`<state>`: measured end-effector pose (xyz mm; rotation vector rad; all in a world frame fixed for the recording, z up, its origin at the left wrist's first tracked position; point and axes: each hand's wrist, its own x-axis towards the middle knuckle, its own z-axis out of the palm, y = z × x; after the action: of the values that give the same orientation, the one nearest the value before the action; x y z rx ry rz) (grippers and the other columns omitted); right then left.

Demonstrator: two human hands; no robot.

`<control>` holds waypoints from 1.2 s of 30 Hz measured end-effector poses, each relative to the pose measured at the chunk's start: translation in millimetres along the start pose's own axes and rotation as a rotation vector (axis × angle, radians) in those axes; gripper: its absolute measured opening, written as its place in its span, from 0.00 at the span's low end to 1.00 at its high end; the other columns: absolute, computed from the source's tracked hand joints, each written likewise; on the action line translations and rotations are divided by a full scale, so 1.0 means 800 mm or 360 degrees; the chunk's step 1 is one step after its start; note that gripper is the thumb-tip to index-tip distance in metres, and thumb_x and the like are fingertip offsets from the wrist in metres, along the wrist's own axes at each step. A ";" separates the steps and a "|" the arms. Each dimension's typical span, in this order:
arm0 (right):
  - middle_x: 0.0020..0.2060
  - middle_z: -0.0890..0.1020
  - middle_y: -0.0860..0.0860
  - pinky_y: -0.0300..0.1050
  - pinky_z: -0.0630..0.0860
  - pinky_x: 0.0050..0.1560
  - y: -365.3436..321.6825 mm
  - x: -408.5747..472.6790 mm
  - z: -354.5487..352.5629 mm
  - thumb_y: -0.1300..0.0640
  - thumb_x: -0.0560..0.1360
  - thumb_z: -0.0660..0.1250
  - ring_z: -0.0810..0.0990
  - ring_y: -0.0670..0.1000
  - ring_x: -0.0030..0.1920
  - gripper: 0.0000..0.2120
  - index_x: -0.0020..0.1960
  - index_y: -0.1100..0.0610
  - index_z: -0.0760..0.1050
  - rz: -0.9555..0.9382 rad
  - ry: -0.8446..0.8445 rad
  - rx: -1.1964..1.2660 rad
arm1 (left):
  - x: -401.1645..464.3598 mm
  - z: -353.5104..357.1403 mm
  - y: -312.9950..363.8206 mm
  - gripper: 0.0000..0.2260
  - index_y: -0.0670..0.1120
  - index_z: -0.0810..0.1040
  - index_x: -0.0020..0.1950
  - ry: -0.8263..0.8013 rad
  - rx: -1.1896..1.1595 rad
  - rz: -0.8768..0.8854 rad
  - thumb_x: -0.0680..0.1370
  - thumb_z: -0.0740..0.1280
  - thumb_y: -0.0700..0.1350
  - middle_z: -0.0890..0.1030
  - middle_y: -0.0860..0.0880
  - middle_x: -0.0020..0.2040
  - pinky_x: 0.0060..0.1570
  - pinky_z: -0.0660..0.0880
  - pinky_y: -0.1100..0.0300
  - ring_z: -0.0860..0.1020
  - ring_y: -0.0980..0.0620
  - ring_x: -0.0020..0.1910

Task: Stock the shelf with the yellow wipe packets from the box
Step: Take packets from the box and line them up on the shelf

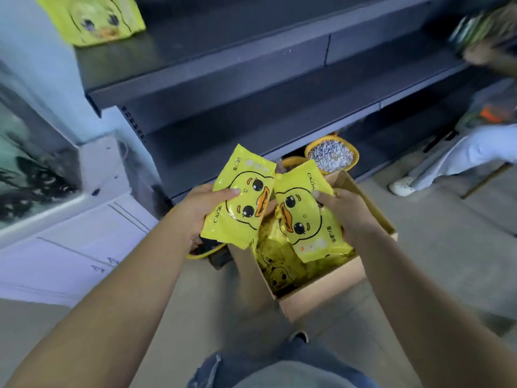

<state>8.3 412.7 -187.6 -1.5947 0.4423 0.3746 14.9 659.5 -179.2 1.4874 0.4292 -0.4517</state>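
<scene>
**Two packets held above the box**

At the centre of the frame, the left hand (202,204) grips one yellow wipe packet (242,198) by its left edge, thumb lying across the duck face. Just to the right, the right hand (345,212) holds a second packet (307,212) by its right edge, thumb on the front. The two packets touch along their inner edges, both tilted. Directly beneath them sits the open cardboard box (321,288) on the floor, more yellow packets (279,271) piled inside. In the upper left of the frame, another packet (93,18) stands on the dark shelf (195,51).
</scene>
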 end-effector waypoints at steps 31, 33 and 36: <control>0.35 0.82 0.43 0.37 0.70 0.41 -0.288 -0.096 0.192 0.53 0.69 0.73 0.77 0.43 0.38 0.01 0.39 0.50 0.82 -0.1083 -0.0431 -0.1414 | -0.145 -0.258 0.226 0.09 0.50 0.76 0.42 0.0516 0.1081 0.0711 0.68 0.75 0.45 0.79 0.54 0.40 0.33 0.70 0.64 0.77 0.57 0.38; 0.37 0.83 0.46 0.39 0.70 0.43 -0.308 -0.074 0.194 0.53 0.68 0.74 0.78 0.45 0.38 0.01 0.39 0.50 0.83 -0.1118 -0.0447 -0.1392 | -0.123 -0.257 0.248 0.09 0.51 0.76 0.41 0.0549 0.1092 0.0723 0.68 0.75 0.45 0.79 0.55 0.40 0.34 0.69 0.65 0.77 0.57 0.38; 0.38 0.84 0.49 0.40 0.71 0.44 -0.338 -0.037 0.196 0.54 0.67 0.74 0.78 0.46 0.38 0.01 0.38 0.49 0.82 -0.1145 -0.0504 -0.1291 | -0.087 -0.253 0.281 0.08 0.51 0.76 0.38 0.0626 0.1157 0.0725 0.68 0.75 0.45 0.78 0.54 0.38 0.34 0.68 0.66 0.75 0.59 0.37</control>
<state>120.4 583.8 50.7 -2.2839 -0.6095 0.2442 76.9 870.6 39.7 2.3257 0.2164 0.0779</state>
